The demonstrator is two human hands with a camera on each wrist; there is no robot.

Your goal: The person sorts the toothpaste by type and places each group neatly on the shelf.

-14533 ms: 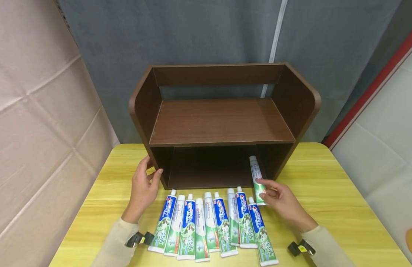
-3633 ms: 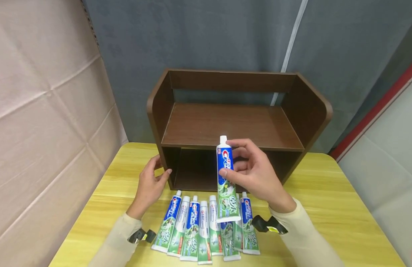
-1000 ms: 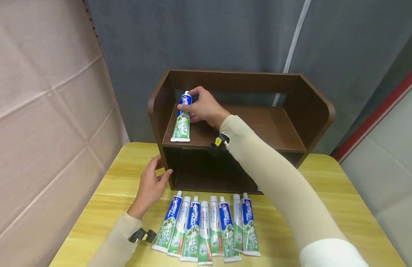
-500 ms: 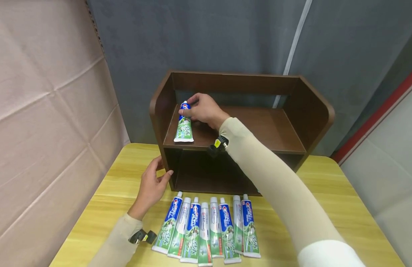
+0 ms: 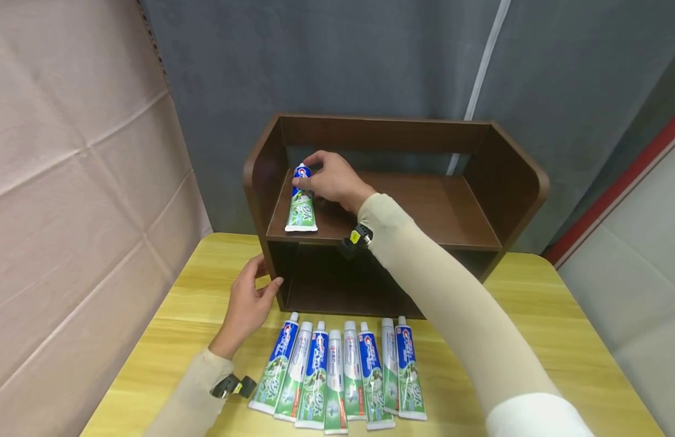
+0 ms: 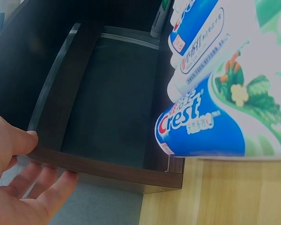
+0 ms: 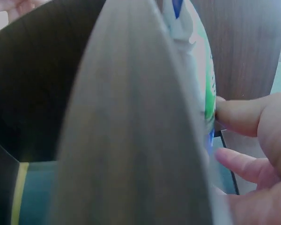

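Observation:
My right hand [image 5: 337,181] pinches a blue-and-green Crest toothpaste tube [image 5: 301,209] at the left end of the upper shelf, cap toward the back and flat end near the front edge. Thumb and fingers lie near its cap end; the right wrist view catches the tube [image 7: 210,89] edge-on beside the thumb. My left hand [image 5: 250,303] grips the left side panel of the brown two-tier rack [image 5: 425,203], thumb inside and fingers outside in the left wrist view. Several toothpaste tubes [image 5: 315,379], blue Crest and white-green ones, lie side by side in front of the rack.
The rack stands on a yellow wood-grain table [image 5: 545,328]. Its lower compartment [image 5: 343,282] is partly covered by the right forearm; a white-green tube [image 6: 160,18] lies at its far end in the left wrist view. A grey curtain [image 5: 370,54] hangs behind.
Earlier the right hand held a white-green tube at the lower right compartment. It then lifted the rightmost Crest tube, carried it to the upper left shelf and lowered it. The left hand stayed.

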